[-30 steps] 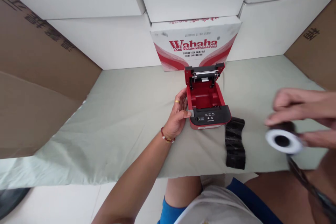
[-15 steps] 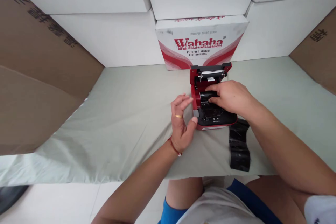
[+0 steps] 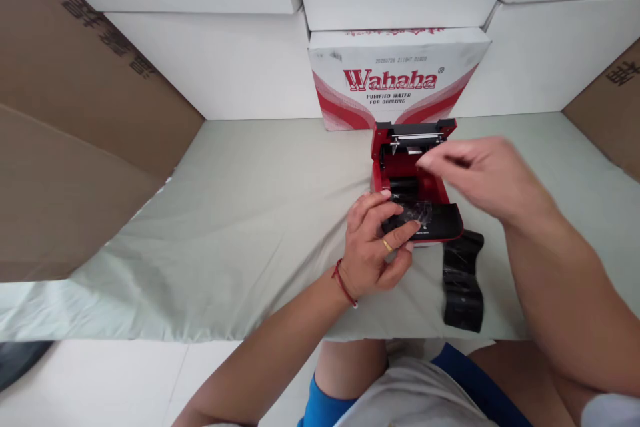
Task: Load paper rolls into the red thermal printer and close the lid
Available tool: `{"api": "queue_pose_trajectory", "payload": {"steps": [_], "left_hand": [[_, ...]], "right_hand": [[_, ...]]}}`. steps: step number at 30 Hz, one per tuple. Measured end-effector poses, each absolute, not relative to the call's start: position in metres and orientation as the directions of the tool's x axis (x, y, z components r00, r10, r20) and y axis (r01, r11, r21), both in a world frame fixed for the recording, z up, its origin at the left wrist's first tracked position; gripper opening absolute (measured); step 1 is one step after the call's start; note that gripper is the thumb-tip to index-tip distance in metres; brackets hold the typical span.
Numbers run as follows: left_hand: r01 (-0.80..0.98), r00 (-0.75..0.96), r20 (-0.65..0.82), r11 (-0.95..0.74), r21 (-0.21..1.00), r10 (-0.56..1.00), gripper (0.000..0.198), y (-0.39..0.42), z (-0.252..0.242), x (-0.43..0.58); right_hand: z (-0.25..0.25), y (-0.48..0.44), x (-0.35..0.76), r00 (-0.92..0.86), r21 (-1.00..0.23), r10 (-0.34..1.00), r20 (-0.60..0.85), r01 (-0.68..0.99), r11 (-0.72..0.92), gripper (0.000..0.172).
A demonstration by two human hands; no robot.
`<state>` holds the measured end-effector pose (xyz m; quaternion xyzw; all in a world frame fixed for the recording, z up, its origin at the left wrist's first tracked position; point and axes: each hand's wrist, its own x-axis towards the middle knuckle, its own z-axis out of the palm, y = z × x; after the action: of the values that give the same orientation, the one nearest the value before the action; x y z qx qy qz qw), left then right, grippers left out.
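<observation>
I list one red printer (image 3: 434, 188), lid (image 3: 417, 128) raised, right of centre, black roll (image 3: 407, 187) inside. My left hand (image 3: 373, 250) lies spread on its front panel (image 3: 443, 223); my right hand (image 3: 493, 177), pinched together, hangs over its right side.

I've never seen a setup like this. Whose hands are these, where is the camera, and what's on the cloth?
No robot here: these are a person's bare hands, seen by a camera worn on that person's head, looking forward and down.

On the pale green cloth stands a red and black device, its lid open. Inside sits a black roll. The left hand rests its fingers on shiny dark film over the front panel. The right hand hovers by the opening, too blurred to tell whether it holds anything. A loose black strip lies nearby, and a printed carton stands behind.
</observation>
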<state>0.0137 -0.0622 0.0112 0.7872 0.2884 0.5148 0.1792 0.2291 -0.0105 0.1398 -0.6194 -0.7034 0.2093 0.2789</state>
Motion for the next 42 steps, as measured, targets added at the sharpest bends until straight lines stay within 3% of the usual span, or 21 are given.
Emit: {"api": "queue_pose_trajectory", "payload": {"steps": [2,4,7,11,15,19,25,30,35,42], "left_hand": [[0.252,0.33,0.704,-0.777,0.577,0.629,0.051,-0.063,0.011,0.015],[0.239,0.376,0.681,-0.776,0.584,0.628,0.053,-0.062,0.01,0.016],[0.233,0.425,0.687,-0.805,0.546,0.589,0.056,-0.061,0.01,0.016],[0.245,0.406,0.772,-0.873,0.422,0.488,0.057,-0.061,0.016,0.017],[0.285,0.396,0.803,-0.891,0.354,0.446,0.047,-0.065,0.024,0.019],[0.331,0.372,0.819,-0.887,0.322,0.436,0.034,-0.068,0.029,0.021],[0.32,0.377,0.821,-0.892,0.32,0.429,0.044,-0.067,0.028,0.022],[0.299,0.237,0.795,-0.821,0.486,0.558,0.057,-0.056,0.021,0.01],[0.145,0.171,0.661,-0.682,0.717,0.731,0.047,-0.045,0.015,0.003],[0.065,0.095,0.584,-0.591,0.804,0.806,0.039,-0.044,0.013,0.01]], "right_hand": [[0.138,-0.006,0.24,0.14,-0.679,0.915,0.379,0.713,0.172,0.032],[0.132,0.003,0.246,0.204,-0.628,0.837,0.507,0.752,0.198,0.037],[0.12,0.016,0.244,0.096,-0.587,0.882,0.461,0.779,0.221,0.047],[0.111,0.006,0.239,0.06,-0.644,0.921,0.386,0.732,0.222,0.048],[0.103,-0.022,0.248,-0.011,-0.618,0.862,0.508,0.693,0.373,0.042],[0.081,-0.047,0.264,-0.157,-0.604,0.783,0.602,0.551,0.576,0.035],[0.052,-0.065,0.271,-0.18,-0.695,0.82,0.544,0.45,0.56,0.038],[0.043,-0.067,0.265,-0.128,-0.713,0.812,0.57,0.414,0.566,0.04],[0.041,-0.067,0.262,-0.115,-0.703,0.801,0.588,0.419,0.575,0.041],[0.043,-0.067,0.26,-0.112,-0.656,0.777,0.62,0.47,0.591,0.039]]}}
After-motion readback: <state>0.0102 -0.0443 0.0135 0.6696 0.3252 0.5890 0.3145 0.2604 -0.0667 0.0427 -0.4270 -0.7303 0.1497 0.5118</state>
